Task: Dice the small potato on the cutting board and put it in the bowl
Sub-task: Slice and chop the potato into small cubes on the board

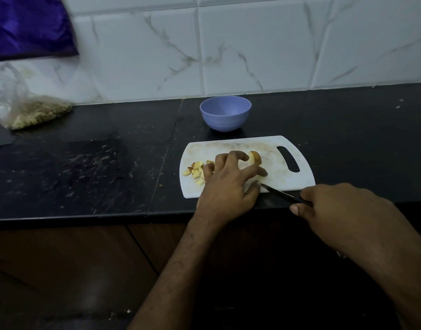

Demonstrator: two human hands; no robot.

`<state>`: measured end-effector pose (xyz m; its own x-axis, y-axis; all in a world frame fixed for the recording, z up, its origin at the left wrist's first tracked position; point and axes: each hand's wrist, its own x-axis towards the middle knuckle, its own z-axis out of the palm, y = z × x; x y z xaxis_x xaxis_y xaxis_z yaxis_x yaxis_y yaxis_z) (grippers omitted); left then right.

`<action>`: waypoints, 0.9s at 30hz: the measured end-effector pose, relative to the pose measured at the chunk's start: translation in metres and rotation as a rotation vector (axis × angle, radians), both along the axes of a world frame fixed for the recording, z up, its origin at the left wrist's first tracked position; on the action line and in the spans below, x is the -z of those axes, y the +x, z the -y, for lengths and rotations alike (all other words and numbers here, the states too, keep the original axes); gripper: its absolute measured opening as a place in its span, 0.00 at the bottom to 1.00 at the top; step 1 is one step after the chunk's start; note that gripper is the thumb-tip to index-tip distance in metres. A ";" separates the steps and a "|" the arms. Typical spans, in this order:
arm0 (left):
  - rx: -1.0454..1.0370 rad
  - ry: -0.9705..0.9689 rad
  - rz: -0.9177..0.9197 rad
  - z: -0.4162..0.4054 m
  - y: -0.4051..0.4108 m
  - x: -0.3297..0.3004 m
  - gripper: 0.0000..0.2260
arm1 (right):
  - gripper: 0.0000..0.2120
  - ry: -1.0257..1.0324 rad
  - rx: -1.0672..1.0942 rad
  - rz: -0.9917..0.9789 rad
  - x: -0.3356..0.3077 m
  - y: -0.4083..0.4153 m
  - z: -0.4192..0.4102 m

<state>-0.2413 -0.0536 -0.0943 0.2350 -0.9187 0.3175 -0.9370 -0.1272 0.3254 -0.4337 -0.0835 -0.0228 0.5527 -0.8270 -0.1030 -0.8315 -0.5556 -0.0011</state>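
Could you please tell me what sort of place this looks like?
Most likely a home kitchen: a dark stone counter against a marble-patterned tiled wall, with a white cutting board holding potato pieces.

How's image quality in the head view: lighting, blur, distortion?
Head view: dim overall, the lower cabinet area nearly black; the purple cloth and plastic bag at the left edge are smeared; wide-angle bend shows in the tile lines and the counter edge; the cutting board, bowl and both hands are sharp enough.
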 end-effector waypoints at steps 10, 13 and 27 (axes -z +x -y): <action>-0.262 -0.114 -0.059 0.008 -0.002 0.007 0.12 | 0.17 -0.080 0.085 0.043 0.003 0.005 0.008; -0.162 -0.085 0.032 0.007 -0.001 0.007 0.14 | 0.16 -0.018 0.090 0.084 0.002 0.010 0.009; -0.202 -0.064 -0.044 0.016 -0.003 0.001 0.10 | 0.14 -0.025 -0.015 0.112 0.027 0.032 0.002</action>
<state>-0.2446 -0.0699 -0.0957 0.4270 -0.8300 0.3589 -0.8792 -0.2884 0.3792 -0.4019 -0.0852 -0.0496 0.5720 -0.8200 -0.0197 -0.8185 -0.5690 -0.0797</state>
